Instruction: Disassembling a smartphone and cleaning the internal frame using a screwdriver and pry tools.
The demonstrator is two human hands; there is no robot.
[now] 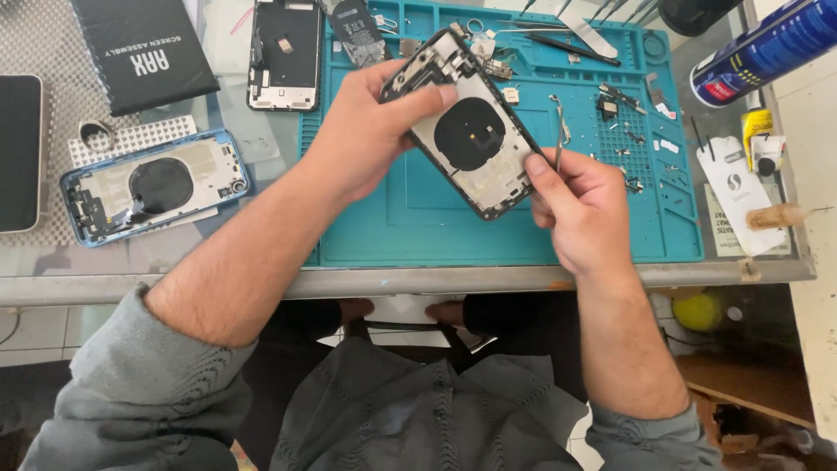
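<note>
At the far left edge of the frame lies a dark slab with rounded corners. Right of it, on the glass table, rests a blue phone housing, opened, its round black coil showing. At upper left sits a flat black box.

In the centre, the left hand is closed around the top end of a black phone housing, thumb laid across its inner face. It is held tilted above the teal repair mat. The shell looks light and stiff, but its thin flex parts and coil seem fragile; the bare frame edges look like the safest grip.

The right hand pinches the housing's lower corner while holding slim metal tweezers. Small screws and parts dot the mat's right side. At upper right lies a blue spray can.
</note>
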